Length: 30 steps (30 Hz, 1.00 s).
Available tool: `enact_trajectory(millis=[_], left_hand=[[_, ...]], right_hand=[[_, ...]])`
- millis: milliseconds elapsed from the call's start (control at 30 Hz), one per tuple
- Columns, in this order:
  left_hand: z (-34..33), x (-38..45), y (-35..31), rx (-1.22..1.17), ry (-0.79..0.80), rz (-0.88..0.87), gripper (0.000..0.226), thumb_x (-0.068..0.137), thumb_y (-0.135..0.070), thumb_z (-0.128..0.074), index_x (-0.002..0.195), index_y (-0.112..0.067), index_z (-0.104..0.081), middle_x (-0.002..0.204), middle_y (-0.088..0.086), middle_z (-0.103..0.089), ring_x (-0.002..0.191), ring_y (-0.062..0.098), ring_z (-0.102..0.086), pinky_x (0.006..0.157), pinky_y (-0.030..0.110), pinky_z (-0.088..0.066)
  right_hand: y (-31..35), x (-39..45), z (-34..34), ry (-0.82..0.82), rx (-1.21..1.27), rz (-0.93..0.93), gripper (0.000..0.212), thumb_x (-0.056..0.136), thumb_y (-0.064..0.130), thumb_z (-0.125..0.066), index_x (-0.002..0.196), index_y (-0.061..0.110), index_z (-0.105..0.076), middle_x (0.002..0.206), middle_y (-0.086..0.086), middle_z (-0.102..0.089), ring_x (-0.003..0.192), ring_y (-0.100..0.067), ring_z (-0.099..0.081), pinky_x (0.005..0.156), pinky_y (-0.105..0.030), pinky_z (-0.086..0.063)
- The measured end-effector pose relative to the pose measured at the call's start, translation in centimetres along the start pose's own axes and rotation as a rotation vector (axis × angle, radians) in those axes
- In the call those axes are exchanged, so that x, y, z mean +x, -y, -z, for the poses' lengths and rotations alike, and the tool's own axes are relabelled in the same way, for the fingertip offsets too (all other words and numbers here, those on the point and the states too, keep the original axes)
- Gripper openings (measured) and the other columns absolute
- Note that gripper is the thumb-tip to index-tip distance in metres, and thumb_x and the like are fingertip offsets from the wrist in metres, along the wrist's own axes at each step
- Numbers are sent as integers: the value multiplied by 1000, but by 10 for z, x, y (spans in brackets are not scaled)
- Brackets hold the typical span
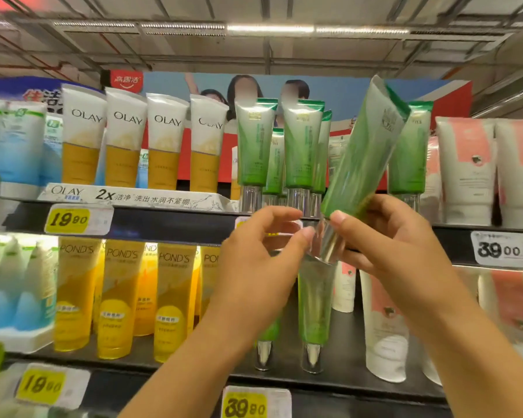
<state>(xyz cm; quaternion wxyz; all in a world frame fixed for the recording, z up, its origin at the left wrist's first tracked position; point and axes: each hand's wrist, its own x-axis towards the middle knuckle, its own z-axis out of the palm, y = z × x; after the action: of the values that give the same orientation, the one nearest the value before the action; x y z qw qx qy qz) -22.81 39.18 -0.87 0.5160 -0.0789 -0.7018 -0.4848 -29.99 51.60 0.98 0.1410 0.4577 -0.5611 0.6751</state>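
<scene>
Left hand (260,236), right hand (384,242): both bare. Left forearm (194,357) and right forearm (465,342) uncovered down to the frame edge. Fingers (284,214) slim, tips rounded. Nails (339,216) short, trimmed; they look plain, though the soft focus leaves that unsure.

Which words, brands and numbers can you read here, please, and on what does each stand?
"OLAY": white-and-yellow tubes, upper shelf.
"OLAY", "2x": tray front.
"POND'S": yellow tubes.
"19 80": yellow price tag.
"39 00": white price tag.
"39 80": lowest price tag.
Green tube in the right hand: print too blurred.
</scene>
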Motion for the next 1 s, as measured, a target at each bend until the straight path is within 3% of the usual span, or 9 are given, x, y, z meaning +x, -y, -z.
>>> enact_trajectory(millis=[167,367,533,700,833,1000], left_hand=[[6,-50,21,-198,65,139,15,81,-13,-68,91,-24,-67,88,-7,-72,83,4,-66,75,23,-52],[28,-109,40,-299,93,364,20,80,-11,-68,94,-24,-66,82,-15,-71,81,4,-68,76,21,-55],[47,-150,50,-428,95,512,19,81,-9,-67,98,-17,-67,86,-8,-73,84,8,-70,74,21,-56],[67,-187,58,-553,123,773,32,62,-20,-71,93,-14,-69,87,1,-75,77,10,-70,66,21,-55],[83,-220,61,-647,182,975,36,61,-16,-70,96,-6,-67,84,4,-74,75,13,-70,67,25,-57],[104,-253,59,-692,216,1099,32,62,-14,-72,92,-2,-70,89,14,-71,82,24,-67,66,28,-57]], right_hand=[[-20,-48,-24,-20,101,-115,44,59,35,-68,99,17,-63,94,-3,-73,89,-15,-69,84,-42,-55],[-42,-103,-50,-43,176,-228,30,74,18,-70,103,19,-63,90,2,-74,83,-10,-69,68,-19,-53],[-49,-142,-70,-75,203,-309,44,68,20,-70,111,15,-59,92,5,-74,85,-6,-69,67,-15,-51],[-53,-180,-80,-131,272,-423,42,64,29,-67,104,15,-62,86,1,-74,83,-9,-69,70,-19,-53],[-56,-209,-86,-216,262,-504,35,71,27,-61,102,11,-62,80,5,-72,79,-9,-67,74,-26,-57],[-51,-245,-96,-269,286,-597,35,74,25,-61,105,10,-63,85,0,-74,83,-16,-70,74,-28,-58]])
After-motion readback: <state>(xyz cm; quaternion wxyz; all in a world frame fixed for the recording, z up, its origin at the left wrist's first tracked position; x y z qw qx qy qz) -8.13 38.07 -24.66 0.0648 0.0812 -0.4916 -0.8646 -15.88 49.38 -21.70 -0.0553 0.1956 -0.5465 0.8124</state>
